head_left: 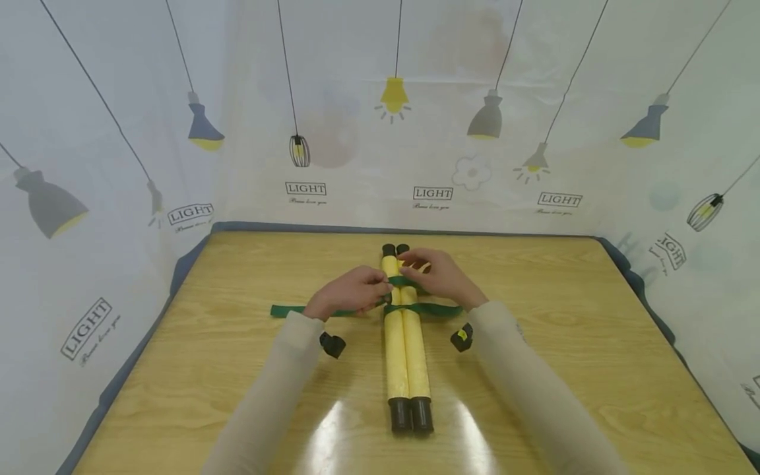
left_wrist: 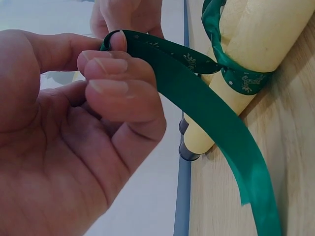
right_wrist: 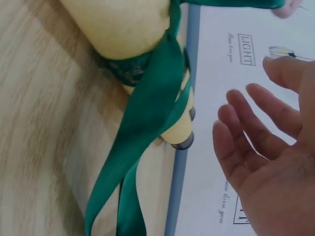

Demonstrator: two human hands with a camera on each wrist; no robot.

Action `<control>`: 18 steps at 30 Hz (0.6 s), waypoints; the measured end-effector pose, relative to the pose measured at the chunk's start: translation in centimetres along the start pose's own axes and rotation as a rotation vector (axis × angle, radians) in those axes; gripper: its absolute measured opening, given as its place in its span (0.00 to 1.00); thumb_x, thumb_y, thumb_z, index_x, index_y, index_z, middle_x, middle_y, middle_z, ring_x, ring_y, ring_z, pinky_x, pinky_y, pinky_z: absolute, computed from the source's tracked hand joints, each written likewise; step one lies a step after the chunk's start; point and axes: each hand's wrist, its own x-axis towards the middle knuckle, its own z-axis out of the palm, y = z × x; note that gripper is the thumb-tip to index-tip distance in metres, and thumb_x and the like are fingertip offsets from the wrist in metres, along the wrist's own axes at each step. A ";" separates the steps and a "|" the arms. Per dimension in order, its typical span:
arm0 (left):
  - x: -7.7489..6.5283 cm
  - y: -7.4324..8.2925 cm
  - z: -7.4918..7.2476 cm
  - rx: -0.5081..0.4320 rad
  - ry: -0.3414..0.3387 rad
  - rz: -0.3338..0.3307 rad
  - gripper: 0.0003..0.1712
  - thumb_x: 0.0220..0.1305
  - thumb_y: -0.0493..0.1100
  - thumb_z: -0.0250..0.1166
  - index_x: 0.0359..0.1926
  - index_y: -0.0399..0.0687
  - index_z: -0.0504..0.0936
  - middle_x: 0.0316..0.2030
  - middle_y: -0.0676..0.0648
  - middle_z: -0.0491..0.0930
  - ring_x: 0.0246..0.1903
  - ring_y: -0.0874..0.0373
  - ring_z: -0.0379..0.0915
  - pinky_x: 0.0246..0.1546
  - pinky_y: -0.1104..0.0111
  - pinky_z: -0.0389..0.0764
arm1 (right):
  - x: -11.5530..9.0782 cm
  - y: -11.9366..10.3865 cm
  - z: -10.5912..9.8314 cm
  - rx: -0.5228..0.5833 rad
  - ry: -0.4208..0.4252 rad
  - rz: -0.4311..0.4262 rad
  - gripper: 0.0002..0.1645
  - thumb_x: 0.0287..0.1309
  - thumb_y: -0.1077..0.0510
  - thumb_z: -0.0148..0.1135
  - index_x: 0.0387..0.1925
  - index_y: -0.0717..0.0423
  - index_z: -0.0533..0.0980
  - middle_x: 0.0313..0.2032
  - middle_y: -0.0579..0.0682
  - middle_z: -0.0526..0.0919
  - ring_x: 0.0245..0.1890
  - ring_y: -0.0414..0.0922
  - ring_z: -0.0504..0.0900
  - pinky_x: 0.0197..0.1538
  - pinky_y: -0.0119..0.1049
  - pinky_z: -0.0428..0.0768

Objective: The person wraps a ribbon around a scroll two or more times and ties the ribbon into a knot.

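Two pale yellow rods (head_left: 405, 356) with black end caps lie side by side on the table, pointing away from me. A green ribbon (left_wrist: 216, 123) with a small printed pattern is wrapped around both rods. My left hand (head_left: 355, 290) pinches a folded loop of this ribbon between thumb and fingers, just left of the rods. Over the right side of the rods my right hand (right_wrist: 275, 132) hovers with fingers spread and relaxed, holding nothing. In the right wrist view, ribbon tails (right_wrist: 142, 118) hang down beside the rods, apart from that hand.
The rods rest on a wood-grain table (head_left: 237, 396). Small black objects (head_left: 462, 338) show by both wrists. A pale curtain (head_left: 368, 158) printed with lamps stands behind and at both sides, its dark blue edge along the table's border.
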 end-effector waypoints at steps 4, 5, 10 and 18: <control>0.2 -0.1 0.0 0.014 0.002 0.003 0.20 0.79 0.43 0.46 0.39 0.29 0.77 0.12 0.51 0.63 0.11 0.59 0.57 0.21 0.65 0.70 | -0.8 -0.6 -0.3 -0.004 -0.026 -0.057 0.24 0.68 0.49 0.60 0.57 0.60 0.79 0.41 0.48 0.83 0.40 0.44 0.80 0.44 0.38 0.79; 0.2 -0.1 -0.1 0.014 0.003 -0.002 0.20 0.79 0.43 0.46 0.40 0.30 0.77 0.12 0.51 0.63 0.11 0.59 0.58 0.22 0.66 0.70 | -0.9 -0.9 -0.3 0.000 -0.043 -0.074 0.23 0.68 0.50 0.61 0.57 0.60 0.79 0.40 0.48 0.83 0.40 0.44 0.80 0.43 0.38 0.80; 0.3 0.0 -0.1 0.011 0.005 -0.023 0.21 0.79 0.46 0.47 0.43 0.31 0.78 0.13 0.51 0.62 0.12 0.59 0.57 0.21 0.66 0.69 | -1.9 -2.0 -0.2 0.033 -0.121 -0.107 0.19 0.66 0.52 0.62 0.54 0.56 0.80 0.39 0.44 0.84 0.39 0.41 0.81 0.41 0.36 0.81; 0.3 0.5 0.0 0.020 0.032 -0.036 0.21 0.78 0.47 0.51 0.40 0.31 0.79 0.13 0.52 0.63 0.11 0.60 0.58 0.19 0.66 0.66 | -2.5 -2.6 0.8 0.049 -0.101 -0.115 0.14 0.62 0.51 0.67 0.48 0.50 0.83 0.37 0.41 0.84 0.36 0.39 0.80 0.37 0.36 0.80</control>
